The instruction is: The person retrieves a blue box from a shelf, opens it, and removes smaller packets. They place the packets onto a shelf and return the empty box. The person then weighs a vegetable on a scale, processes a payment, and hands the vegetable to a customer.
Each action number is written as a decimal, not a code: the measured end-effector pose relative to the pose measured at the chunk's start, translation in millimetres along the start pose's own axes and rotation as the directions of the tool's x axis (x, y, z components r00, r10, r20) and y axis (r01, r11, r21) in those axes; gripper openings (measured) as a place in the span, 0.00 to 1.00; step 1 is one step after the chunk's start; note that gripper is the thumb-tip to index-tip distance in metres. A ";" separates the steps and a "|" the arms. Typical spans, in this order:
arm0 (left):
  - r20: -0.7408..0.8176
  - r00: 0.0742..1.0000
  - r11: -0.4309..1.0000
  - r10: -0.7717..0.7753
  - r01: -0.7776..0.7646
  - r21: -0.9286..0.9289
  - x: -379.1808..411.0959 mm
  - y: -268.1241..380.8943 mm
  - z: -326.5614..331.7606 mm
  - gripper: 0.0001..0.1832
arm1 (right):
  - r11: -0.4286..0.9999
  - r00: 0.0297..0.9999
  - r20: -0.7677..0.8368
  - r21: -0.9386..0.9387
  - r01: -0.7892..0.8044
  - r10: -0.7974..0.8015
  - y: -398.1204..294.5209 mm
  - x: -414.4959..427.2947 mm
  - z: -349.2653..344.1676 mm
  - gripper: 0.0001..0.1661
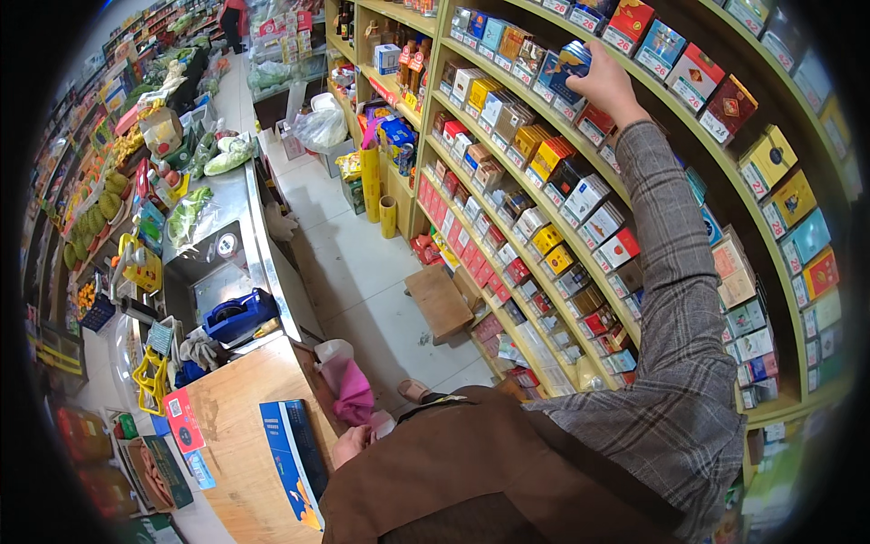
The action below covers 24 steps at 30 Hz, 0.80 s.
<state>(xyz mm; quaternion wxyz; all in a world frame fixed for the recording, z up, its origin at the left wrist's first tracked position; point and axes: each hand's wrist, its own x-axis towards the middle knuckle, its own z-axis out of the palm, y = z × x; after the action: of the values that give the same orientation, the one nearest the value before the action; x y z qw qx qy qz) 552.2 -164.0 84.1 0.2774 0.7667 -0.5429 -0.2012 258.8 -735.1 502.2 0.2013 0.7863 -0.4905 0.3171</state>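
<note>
My right hand [606,80] is raised to an upper row of the cigarette shelves, its fingers closed on a dark blue cigarette pack [575,58]. Packs in blue, red and other colours stand around it behind price tags, with a red cigarette pack [596,122] just below the wrist. Low beside the wooden counter top [231,435] is my left hand [351,445], partly hidden by the brown apron; its fingers are near something pale, and its grip is unclear. A long blue carton [289,455] with an orange design lies on the counter, just left of that hand.
A blue tape dispenser [239,315] stands by the steel counter, where bagged leafy vegetables [189,216] lie. On the floor are a brown wooden stool [439,302] and yellow tubes [388,216]. A pink bag [348,389] hangs beside the counter. Far off stands another person [233,24].
</note>
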 end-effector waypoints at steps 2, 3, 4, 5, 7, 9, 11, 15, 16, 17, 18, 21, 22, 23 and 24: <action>0.010 0.998 0.996 0.057 -0.058 0.064 1.0 3.2 -1.6 0.10 | 0.999 0.997 0.079 -0.029 -0.016 0.018 12.8 11.3 9.2 0.39; -0.009 1.000 1.000 0.007 -0.007 0.024 1.8 6.6 -1.3 0.10 | 0.999 0.993 0.117 -0.046 -0.024 0.029 19.1 14.7 14.3 0.39; -0.026 0.999 0.999 -0.048 0.048 -0.014 1.5 10.1 -2.5 0.10 | 0.999 0.989 0.143 -0.046 -0.025 0.032 18.8 16.8 18.8 0.39; -0.041 0.994 0.994 -0.102 0.100 -0.052 2.0 12.3 -2.8 0.09 | 0.999 0.988 0.155 -0.042 -0.023 0.029 19.3 18.4 21.9 0.38; -0.049 0.996 0.996 -0.077 0.075 -0.055 1.1 8.7 0.0 0.09 | 0.999 0.984 0.178 -0.033 -0.019 0.024 20.7 20.5 26.6 0.38; -0.057 0.997 0.997 -0.058 0.055 -0.047 -0.2 3.6 2.1 0.09 | 0.990 0.967 0.240 0.083 -0.114 0.091 27.0 22.3 28.8 0.37; -0.064 0.997 0.999 -0.037 0.035 -0.037 1.4 1.2 4.4 0.09 | 0.940 0.930 0.338 0.246 -0.236 0.145 53.2 28.6 32.7 0.38; -0.090 0.996 0.999 -0.023 0.020 -0.036 3.0 7.6 -0.3 0.09 | 0.902 0.930 0.338 0.344 -0.262 0.142 68.1 34.6 41.9 0.42; -0.090 0.995 0.999 -0.035 0.032 -0.039 3.0 11.1 -2.2 0.08 | 0.925 0.929 0.333 0.275 -0.261 0.163 61.6 33.9 38.6 0.42; -0.090 0.995 0.998 -0.048 0.044 -0.041 1.8 12.5 -3.5 0.08 | 0.944 0.928 0.326 0.205 -0.259 0.183 51.9 32.0 31.7 0.43; -0.112 0.991 0.996 -0.069 0.061 -0.069 -0.4 10.8 -2.5 0.08 | 0.958 0.927 0.317 0.133 -0.255 0.203 45.5 31.3 29.8 0.43; -0.165 0.982 0.990 -0.087 0.066 -0.125 -1.8 3.3 6.0 0.07 | 0.979 0.973 0.209 0.153 -0.135 0.101 85.3 34.3 47.5 0.45; -0.179 0.981 0.992 -0.074 0.053 -0.117 -1.3 2.8 6.8 0.07 | 0.987 0.979 0.174 0.104 -0.123 0.104 80.7 31.9 45.1 0.46; -0.193 0.979 0.993 -0.061 0.040 -0.109 -1.7 2.5 6.6 0.07 | 0.981 0.960 0.228 0.072 -0.183 0.162 71.6 33.2 43.0 0.44; -0.193 0.979 0.995 -0.063 0.046 -0.094 -3.4 2.5 5.7 0.07 | 0.974 0.920 0.343 0.050 -0.221 0.191 67.8 36.1 45.5 0.44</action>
<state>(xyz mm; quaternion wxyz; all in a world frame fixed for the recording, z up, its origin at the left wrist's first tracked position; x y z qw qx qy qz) 545.8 -162.6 81.4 0.3578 0.7842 -0.4822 -0.1564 223.1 -816.6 495.0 0.0458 0.7809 -0.5832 0.2190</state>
